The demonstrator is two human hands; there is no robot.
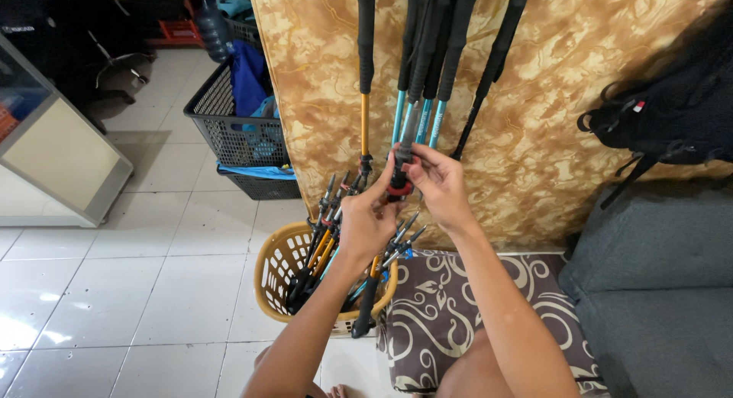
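A grey trekking pole (pixel 408 138) is gripped at its red clamp collar (pixel 398 188) by the closed left hand (pixel 368 219) and right hand (pixel 435 180); a tan basket (pixel 276 264) of poles is seen below; a small red-and-white label (pixel 638 106) is borne by the black backpack (pixel 672 108).

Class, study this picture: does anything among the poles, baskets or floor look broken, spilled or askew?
Nothing stands out. Both hands, left hand and right hand, grip one trekking pole at its red collar. Other poles stand bundled in the tan basket. The tiled floor shows no spill.
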